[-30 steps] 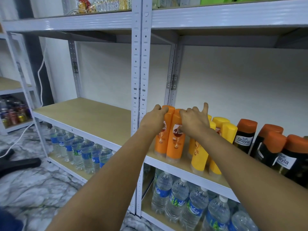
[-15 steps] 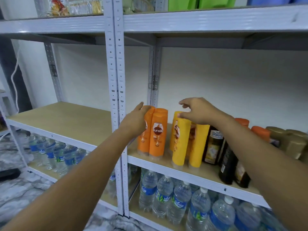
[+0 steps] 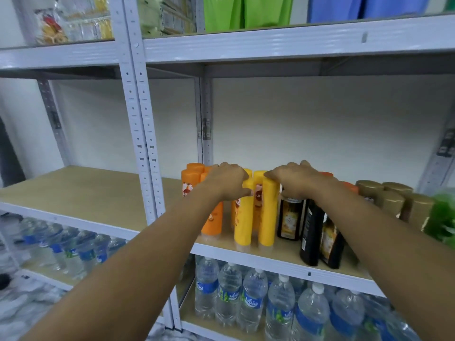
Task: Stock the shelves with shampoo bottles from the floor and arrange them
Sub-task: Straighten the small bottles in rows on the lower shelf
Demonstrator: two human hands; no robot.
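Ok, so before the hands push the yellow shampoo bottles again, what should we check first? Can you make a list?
1. Yellow bottles standing upright: ok.
2. Left hand touching the yellow bottle tops: ok. It rests across them and the orange bottles.
3. Right hand on the bottles: ok on contact, but whether it grips one, cannot tell.
4. Yellow bottles clear of the shelf front edge: not ok, the front ones stand very near it.
5. Dark bottles safe from the right forearm: not ok, the arm passes right over them and they also stand at the edge.
6. Room behind to push bottles back: cannot tell, hands hide it.
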